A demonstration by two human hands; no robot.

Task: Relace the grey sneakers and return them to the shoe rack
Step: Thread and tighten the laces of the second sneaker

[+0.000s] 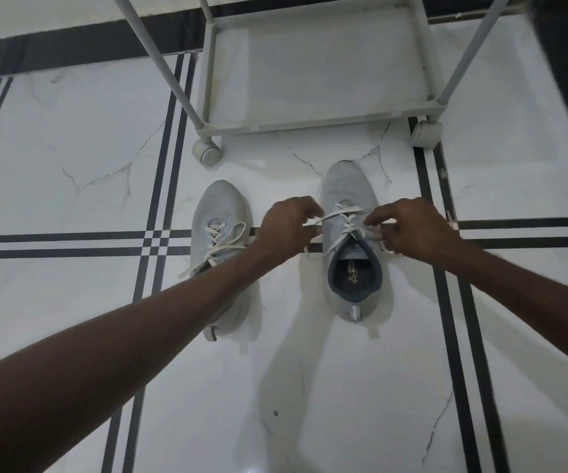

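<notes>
Between both hands, the right sneaker's lace seems pinched.

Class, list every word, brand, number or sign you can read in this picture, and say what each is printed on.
Gold print on the dark insole of the right grey mesh sneaker: a small emblem with letters beside it, too blurred to read.
Small white stickers on the front rail of the pale grey wheeled metal shoe rack: too small to read.
Left grey mesh sneaker, white laces and black-striped white marble floor: no text.
Nothing can be quoted with certainty.
</notes>
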